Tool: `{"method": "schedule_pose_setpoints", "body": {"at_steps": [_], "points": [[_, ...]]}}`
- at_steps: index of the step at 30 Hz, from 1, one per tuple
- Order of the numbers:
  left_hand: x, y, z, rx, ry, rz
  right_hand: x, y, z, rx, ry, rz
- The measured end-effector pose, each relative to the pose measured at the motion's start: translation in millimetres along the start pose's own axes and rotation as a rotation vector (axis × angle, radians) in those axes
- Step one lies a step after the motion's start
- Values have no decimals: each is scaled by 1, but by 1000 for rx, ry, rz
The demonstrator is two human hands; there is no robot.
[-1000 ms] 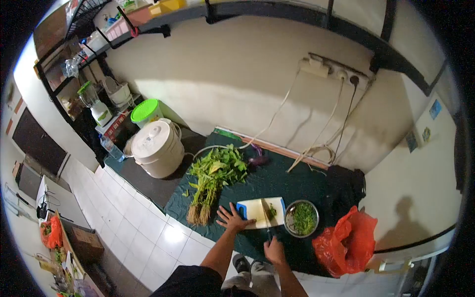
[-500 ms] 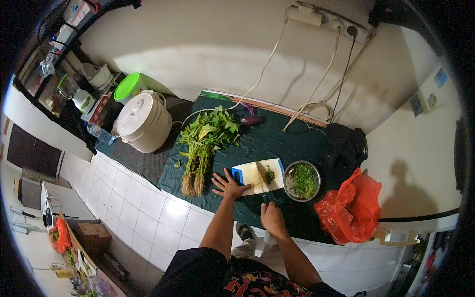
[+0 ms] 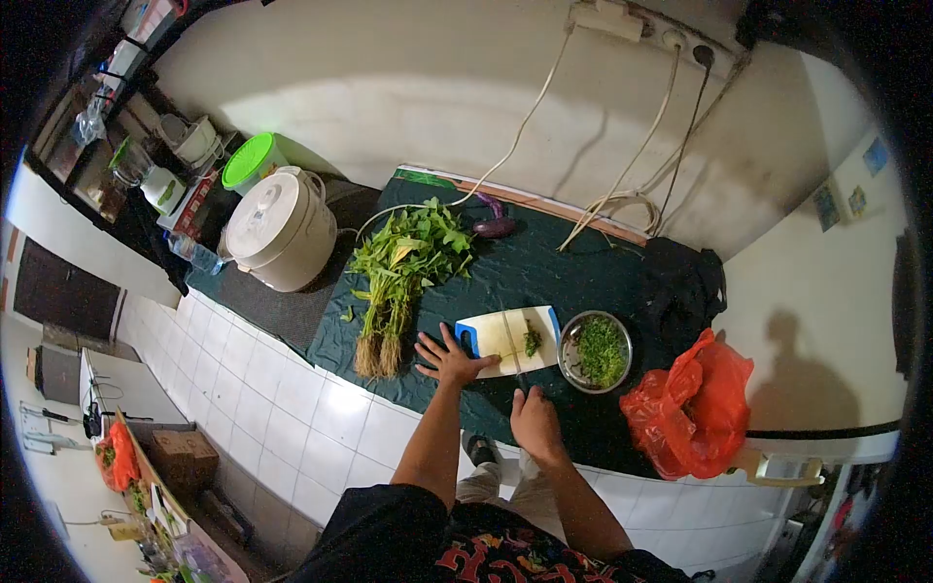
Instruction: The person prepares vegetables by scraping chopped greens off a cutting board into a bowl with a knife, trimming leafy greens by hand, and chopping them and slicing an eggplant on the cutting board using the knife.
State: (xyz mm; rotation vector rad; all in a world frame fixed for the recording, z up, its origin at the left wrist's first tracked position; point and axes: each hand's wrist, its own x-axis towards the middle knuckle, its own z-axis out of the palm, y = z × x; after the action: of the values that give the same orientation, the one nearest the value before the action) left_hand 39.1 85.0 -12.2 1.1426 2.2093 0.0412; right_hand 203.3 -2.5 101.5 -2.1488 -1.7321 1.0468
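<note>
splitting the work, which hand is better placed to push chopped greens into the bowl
Probably the right hand: it holds the knife and is nearer the chopped greens and bowl. The left hand is spread beside the cutting board, thumb at its edge.

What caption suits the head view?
Left hand touching a white, blue-edged cutting board, right hand gripping a dark-handled knife beside chopped green leaves.
</note>
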Motion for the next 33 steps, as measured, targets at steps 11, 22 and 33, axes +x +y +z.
{"method": "schedule_pose_setpoints", "body": {"at_steps": [11, 22, 33], "points": [[2, -2, 4, -6, 11, -7, 1, 31, 29, -69, -76, 97], [-1, -1, 0, -35, -6, -4, 1, 37, 22, -53, -88, 58], [4, -7, 5, -42, -3, -1, 10, 37, 33, -102, -52, 91]]}}
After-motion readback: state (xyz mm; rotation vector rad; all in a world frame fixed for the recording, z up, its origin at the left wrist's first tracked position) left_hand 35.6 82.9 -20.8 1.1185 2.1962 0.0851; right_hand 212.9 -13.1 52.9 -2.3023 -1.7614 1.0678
